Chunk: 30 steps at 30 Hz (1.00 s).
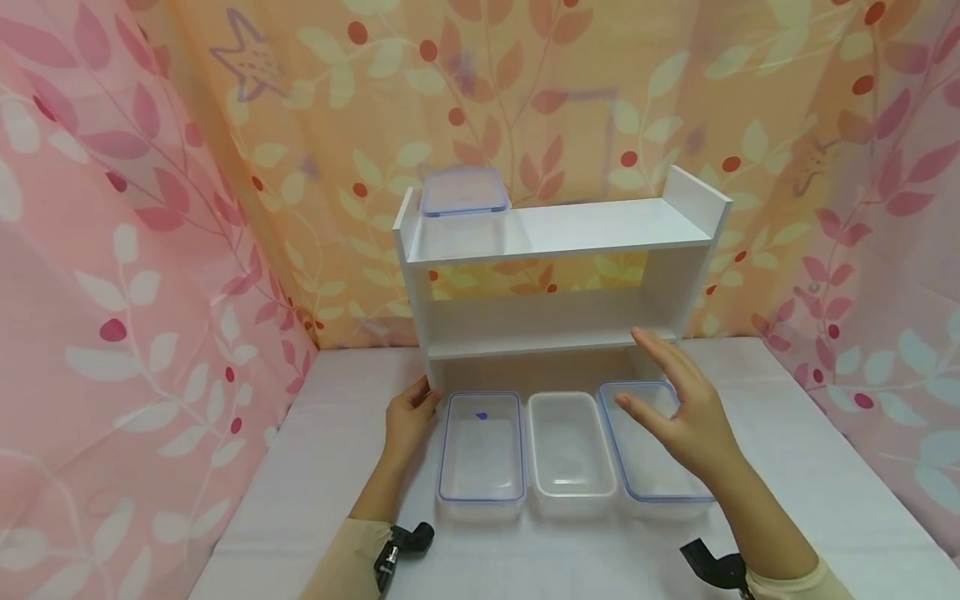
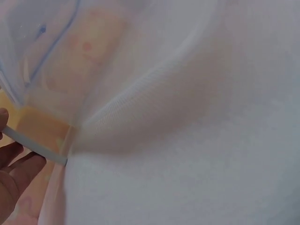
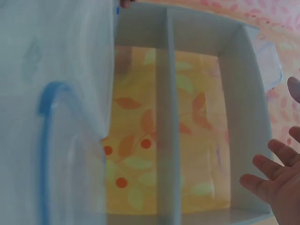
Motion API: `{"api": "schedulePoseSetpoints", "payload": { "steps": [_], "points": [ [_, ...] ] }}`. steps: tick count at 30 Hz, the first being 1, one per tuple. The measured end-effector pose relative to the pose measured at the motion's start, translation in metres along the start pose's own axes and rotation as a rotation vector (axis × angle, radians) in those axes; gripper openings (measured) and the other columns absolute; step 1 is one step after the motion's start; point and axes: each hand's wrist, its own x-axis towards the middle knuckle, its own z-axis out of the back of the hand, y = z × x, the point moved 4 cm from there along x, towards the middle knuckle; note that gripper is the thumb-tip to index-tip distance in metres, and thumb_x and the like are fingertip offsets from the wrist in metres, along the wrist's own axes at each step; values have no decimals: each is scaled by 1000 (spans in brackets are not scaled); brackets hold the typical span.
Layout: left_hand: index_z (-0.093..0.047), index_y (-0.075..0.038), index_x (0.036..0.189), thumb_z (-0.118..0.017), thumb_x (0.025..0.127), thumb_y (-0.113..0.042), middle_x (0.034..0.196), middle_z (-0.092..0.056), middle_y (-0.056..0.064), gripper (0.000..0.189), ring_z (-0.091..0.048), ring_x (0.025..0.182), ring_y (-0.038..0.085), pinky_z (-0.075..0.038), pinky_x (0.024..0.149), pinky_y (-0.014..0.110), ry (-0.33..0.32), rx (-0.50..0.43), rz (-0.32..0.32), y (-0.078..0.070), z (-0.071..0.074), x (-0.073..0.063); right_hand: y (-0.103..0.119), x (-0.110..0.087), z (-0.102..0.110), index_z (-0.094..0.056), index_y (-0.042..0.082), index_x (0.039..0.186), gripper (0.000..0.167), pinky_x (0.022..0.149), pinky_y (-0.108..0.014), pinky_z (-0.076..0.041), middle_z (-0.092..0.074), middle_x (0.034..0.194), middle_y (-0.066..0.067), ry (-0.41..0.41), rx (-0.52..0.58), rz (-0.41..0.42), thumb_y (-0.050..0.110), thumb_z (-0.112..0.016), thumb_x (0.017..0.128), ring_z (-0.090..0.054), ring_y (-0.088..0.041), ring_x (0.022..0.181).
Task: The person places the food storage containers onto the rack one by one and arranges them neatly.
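A white two-tier shelf [image 1: 592,223] stands at the back of the white-covered table. My left hand [image 1: 408,423] grips the lower end of its left side panel; the left wrist view shows thumb and fingers [image 2: 26,171] on opposite sides of the panel edge. My right hand [image 1: 693,425] is held over the right-hand food container [image 1: 652,467], fingers spread, holding nothing. That container has a blue rim. Beside it sit a plain whitish container [image 1: 572,446] and a blue-rimmed one [image 1: 482,458] with a small blue mark.
Another blue-edged container [image 1: 465,192] sits on the shelf's top board, at the left end. Patterned orange cloth [image 1: 510,83] hangs behind the shelf. Pink cloth walls [image 1: 112,275] flank the table [image 1: 337,417] on both sides.
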Motion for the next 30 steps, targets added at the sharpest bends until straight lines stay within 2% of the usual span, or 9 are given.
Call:
{"api": "schedulePoseSetpoints", "payload": {
  "steps": [7,15,19,25,30],
  "points": [
    [-65,-8,137,-74,97,-23,132,-69,13,45,-67,120,28,-58,92,33,-9,21,-42,1,1,3,-17,-22,3,-51,15,151,94,115,-10,-29,-53,152,-7,24,31,-7,-2,-91,69,-42,-2,142],
    [-65,-8,138,-75,96,-22,133,-69,10,45,-68,119,24,-58,91,27,-9,30,-22,1,2,2,-32,-40,3,-49,11,152,93,117,-12,-26,-50,155,-7,63,51,-26,-2,-90,70,-40,-6,145],
    [-65,-9,138,-75,95,-23,133,-69,8,46,-69,119,23,-58,91,28,-14,42,-18,2,2,2,-40,-49,4,-49,8,152,92,118,-13,-26,-49,156,-9,72,55,-31,-2,-90,70,-39,-8,147],
    [-65,-9,137,-75,96,-25,132,-69,7,45,-69,118,22,-59,90,29,-11,59,-21,3,3,3,-49,-60,5,-47,11,154,93,118,-11,-25,-46,159,-6,106,46,-89,0,-90,72,-36,-7,148],
    [-66,-10,137,-75,96,-24,131,-70,6,44,-70,116,22,-60,88,28,-11,56,-24,3,3,2,-54,-67,5,-45,11,155,93,118,-10,-23,-45,159,-6,127,46,-105,0,-90,73,-35,-5,149]
  ]
}}
